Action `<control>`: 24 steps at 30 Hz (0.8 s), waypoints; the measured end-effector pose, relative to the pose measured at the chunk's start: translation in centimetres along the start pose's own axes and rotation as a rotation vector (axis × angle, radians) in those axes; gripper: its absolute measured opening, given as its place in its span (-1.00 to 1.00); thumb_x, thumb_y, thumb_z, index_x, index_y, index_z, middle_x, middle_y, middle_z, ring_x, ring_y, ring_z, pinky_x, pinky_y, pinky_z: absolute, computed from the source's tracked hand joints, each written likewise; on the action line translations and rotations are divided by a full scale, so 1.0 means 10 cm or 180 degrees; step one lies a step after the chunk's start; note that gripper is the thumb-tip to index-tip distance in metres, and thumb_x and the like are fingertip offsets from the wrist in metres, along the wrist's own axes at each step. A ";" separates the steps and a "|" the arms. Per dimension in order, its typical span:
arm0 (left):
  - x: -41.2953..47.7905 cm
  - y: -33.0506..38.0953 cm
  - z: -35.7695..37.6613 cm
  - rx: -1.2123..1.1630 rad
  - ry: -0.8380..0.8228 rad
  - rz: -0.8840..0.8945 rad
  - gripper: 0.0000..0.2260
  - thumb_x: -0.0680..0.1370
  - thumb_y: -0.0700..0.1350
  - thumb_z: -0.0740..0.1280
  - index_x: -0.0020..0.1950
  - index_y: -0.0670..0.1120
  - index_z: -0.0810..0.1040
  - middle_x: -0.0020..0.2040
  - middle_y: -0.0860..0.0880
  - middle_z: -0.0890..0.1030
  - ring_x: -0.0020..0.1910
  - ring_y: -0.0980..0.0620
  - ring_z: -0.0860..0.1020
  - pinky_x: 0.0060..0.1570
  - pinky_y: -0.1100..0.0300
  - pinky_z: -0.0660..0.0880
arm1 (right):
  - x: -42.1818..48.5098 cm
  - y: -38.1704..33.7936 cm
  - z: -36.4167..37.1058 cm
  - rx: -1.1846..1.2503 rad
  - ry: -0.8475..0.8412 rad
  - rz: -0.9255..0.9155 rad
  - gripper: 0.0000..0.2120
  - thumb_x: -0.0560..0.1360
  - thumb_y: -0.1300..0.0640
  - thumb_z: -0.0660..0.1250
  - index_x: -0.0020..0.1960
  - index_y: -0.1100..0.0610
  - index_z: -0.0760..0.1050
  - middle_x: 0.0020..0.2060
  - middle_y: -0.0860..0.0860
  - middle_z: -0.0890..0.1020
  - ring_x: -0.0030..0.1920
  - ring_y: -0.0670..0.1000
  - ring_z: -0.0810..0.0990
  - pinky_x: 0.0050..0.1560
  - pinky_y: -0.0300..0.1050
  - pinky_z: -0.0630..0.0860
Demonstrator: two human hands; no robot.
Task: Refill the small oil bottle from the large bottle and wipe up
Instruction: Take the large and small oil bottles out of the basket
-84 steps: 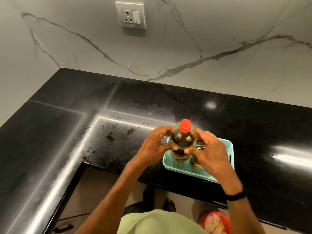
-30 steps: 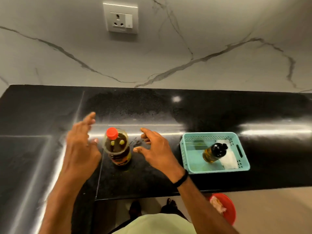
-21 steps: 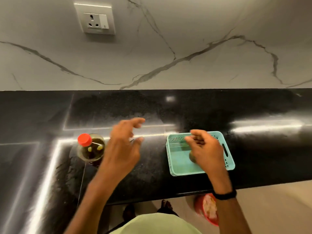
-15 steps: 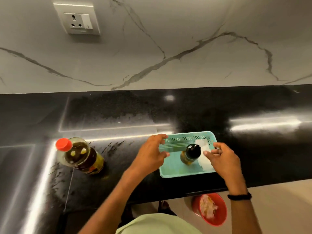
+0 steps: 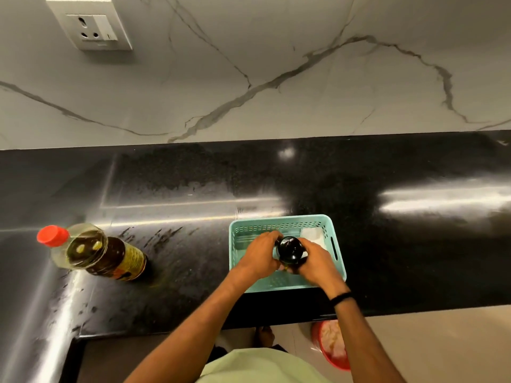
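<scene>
Head view, looking down across a black countertop (image 5: 401, 244) backed by a grey-veined marble wall (image 5: 276, 51). Gripped the small oil bottle (image 5: 289, 248) from both sides, with the left hand (image 5: 260, 255) curled round its left flank and the right hand (image 5: 318, 262) curled round its right, leaving the glossy black cap in sight between them. Held it upright within the teal basket (image 5: 279, 221), about the middle; could not tell whether its base rested on the basket floor or hung just above. Found a white cloth (image 5: 312, 233) lying in the basket's far right corner, just behind the right hand. Saw the basket itself sitting near the counter's front edge, right of centre. Saw the large bottle (image 5: 110, 255) standing on the counter well to the left of the basket, apart from both hands, with its red cap (image 5: 52, 235) on, amber oil inside and a yellow-and-red label round the lower body. Noted dark smears on the counter between the large bottle and the basket. Wore a black band (image 5: 341, 297) on the right wrist and a pale green top (image 5: 262, 366). Spotted a white wall socket (image 5: 94, 29) high at the left, and a red bowl (image 5: 331, 352) with something pale in it down on the floor, below the counter edge and to the right.
</scene>
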State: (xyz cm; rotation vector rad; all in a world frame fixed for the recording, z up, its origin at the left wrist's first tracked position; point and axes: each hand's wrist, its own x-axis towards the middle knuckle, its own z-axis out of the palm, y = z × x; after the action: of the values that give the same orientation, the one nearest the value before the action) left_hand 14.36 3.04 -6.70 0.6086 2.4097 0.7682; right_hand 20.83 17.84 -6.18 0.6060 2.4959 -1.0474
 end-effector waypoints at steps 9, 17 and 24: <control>-0.10 0.04 0.05 -0.0291 0.0371 0.0109 -0.48 0.33 -0.19 0.59 0.25 -0.13 0.53 0.21 -0.06 0.61 0.15 -0.02 0.56 0.12 0.10 0.53 | -0.04 -0.02 -0.01 0.0166 0.0144 -0.0128 -0.33 0.22 0.14 0.67 0.29 -0.01 0.55 0.14 -0.04 0.67 0.15 0.00 0.61 0.14 -0.25 0.44; -0.40 0.12 -0.41 -0.0536 0.0763 0.0344 -0.55 0.38 -0.20 0.55 0.25 -0.14 0.55 0.16 -0.09 0.62 0.05 -0.07 0.57 0.02 0.14 0.50 | -0.23 -0.43 -0.20 -0.0022 0.0365 -0.0459 -0.34 0.22 0.21 0.65 0.27 -0.04 0.54 0.12 -0.05 0.67 0.02 -0.06 0.61 0.00 -0.28 0.43; -0.88 -0.26 -1.02 -0.0487 0.1078 0.0253 -0.53 0.38 -0.18 0.54 0.27 -0.09 0.54 0.18 -0.04 0.61 0.10 0.02 0.54 0.13 0.10 0.50 | -0.38 -1.17 0.02 0.0038 0.0180 -0.0854 -0.34 0.23 0.19 0.63 0.28 -0.08 0.53 0.12 -0.07 0.67 0.08 0.01 0.64 0.09 -0.16 0.50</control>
State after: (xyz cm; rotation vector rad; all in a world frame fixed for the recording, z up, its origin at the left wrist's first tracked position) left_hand 14.20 -7.64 1.81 0.5517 2.6071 1.1582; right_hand 18.03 9.37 2.24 0.3124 2.6757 -1.1534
